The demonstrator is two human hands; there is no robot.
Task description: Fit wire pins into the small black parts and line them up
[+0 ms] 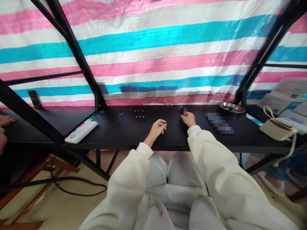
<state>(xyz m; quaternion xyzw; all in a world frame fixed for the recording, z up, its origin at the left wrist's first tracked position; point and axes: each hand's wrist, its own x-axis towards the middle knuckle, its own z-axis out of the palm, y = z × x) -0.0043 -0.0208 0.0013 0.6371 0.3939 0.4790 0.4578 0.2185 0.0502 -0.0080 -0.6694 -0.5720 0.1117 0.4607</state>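
My left hand rests over the black table, its fingers loosely bent and a little apart. Nothing shows between them. Farther right, my right hand is pinched at its fingertips around a small dark piece at the table's surface; its exact kind is too small to tell. Beside those fingertips lie similar tiny pieces, partly covered by the hand. To the left, three small dark cylinders with pale ends stand in a row, apart from both hands.
Small white scraps lie along the back edge. A shiny metal dish and a blurred-out item are at right, near a cream pouch. At left are a white power bank, black frame bars and another person's hand.
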